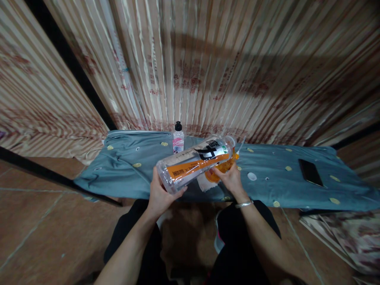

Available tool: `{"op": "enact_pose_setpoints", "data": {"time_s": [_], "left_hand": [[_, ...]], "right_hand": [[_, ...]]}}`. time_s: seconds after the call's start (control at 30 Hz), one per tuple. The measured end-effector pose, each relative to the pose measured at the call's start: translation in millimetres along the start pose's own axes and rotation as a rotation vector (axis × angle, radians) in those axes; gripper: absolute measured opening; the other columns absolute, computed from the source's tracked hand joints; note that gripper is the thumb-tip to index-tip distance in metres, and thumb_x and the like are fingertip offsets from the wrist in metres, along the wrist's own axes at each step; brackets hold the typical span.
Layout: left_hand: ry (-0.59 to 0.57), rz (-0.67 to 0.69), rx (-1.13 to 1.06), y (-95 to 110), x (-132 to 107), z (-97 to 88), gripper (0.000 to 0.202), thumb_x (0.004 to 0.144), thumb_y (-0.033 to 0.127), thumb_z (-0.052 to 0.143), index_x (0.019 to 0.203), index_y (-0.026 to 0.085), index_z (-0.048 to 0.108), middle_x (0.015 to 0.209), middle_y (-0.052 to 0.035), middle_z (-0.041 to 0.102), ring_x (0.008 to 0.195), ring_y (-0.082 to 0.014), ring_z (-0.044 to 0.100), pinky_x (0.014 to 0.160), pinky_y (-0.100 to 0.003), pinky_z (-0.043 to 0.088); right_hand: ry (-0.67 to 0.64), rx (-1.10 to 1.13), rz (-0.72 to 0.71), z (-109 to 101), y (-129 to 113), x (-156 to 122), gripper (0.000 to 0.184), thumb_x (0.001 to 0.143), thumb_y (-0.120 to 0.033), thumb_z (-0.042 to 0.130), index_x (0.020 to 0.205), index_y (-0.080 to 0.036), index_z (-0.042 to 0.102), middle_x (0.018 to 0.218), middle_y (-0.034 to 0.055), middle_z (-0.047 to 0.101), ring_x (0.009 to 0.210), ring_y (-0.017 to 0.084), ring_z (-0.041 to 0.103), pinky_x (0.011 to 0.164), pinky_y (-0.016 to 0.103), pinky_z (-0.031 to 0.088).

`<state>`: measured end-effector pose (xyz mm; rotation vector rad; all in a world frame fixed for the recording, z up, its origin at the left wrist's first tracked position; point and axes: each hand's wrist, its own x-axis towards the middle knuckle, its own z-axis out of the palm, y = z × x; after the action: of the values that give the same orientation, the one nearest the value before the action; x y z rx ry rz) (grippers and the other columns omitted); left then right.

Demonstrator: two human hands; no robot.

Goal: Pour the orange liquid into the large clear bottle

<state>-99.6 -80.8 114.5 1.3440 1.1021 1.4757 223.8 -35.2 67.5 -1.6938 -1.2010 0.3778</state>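
Clear plastic, that is what the big bottle (196, 163) is made of, with an orange and black label around it, and it is held tipped nearly flat above the front edge of a low table draped in a grey-blue cloth (130, 162). The left hand (160, 194) cups its base, fingers curled round the bottom. The right hand (230, 178) sits under the neck end, fingers pinching an orange rag (218, 169) against the bottle, with a pale paper scrap (204, 183) just below. I cannot tell whether the mouth is capped; if not, any liquid left could run onto the cloth. The base grip looks shallow, so a slip might drop it. A small black-capped bottle (178, 138) stands just behind and could be knocked. A phone (310, 172) lies well apart to the right.
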Motion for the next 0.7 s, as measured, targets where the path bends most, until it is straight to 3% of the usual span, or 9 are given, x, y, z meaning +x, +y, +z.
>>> {"op": "enact_pose_setpoints", "data": {"time_s": [0.13,0.33,0.57,0.7], "left_hand": [[0.020,-0.008,0.004,1.9,0.1,0.5,0.091,0.063,0.068,0.122,0.127,0.029,0.070,0.120,-0.0077,0.095,0.113,-0.0404,0.098,0.102,-0.060,0.085],[0.004,-0.048,-0.004,4.5,1.2,0.1,0.091,0.062,0.065,0.121,0.127,0.029,0.069,0.121,-0.0091,0.094,0.115,-0.0415,0.097,0.108,-0.065,0.083],[0.014,-0.038,-0.017,6.4,0.9,1.4,0.091,0.060,0.064,0.123,0.124,0.029,0.070,0.117,-0.0068,0.095,0.111,-0.0385,0.099,0.100,-0.055,0.085],[0.005,-0.029,-0.009,4.1,0.4,0.3,0.089,0.063,0.064,0.123,0.125,0.030,0.069,0.120,-0.0079,0.095,0.113,-0.0402,0.099,0.103,-0.060,0.085]], "right_hand": [[-0.001,0.015,0.008,-0.4,-3.4,-0.3,0.118,0.064,-0.100,0.100,0.148,-0.020,0.075,0.138,0.0285,0.095,0.130,0.054,0.092,0.115,0.070,0.075],[-0.005,0.040,0.028,-0.2,-8.9,-1.4,0.120,0.060,-0.103,0.099,0.145,-0.022,0.075,0.137,0.0277,0.095,0.131,0.054,0.092,0.116,0.071,0.075],[-0.006,0.041,0.010,-1.4,-8.4,-0.9,0.116,0.061,-0.102,0.103,0.141,-0.023,0.077,0.137,0.0273,0.096,0.131,0.055,0.092,0.116,0.072,0.076],[-0.006,0.039,-0.003,-0.7,-8.0,-1.6,0.115,0.064,-0.104,0.100,0.142,-0.023,0.076,0.135,0.0266,0.096,0.130,0.054,0.092,0.114,0.072,0.076]]}}
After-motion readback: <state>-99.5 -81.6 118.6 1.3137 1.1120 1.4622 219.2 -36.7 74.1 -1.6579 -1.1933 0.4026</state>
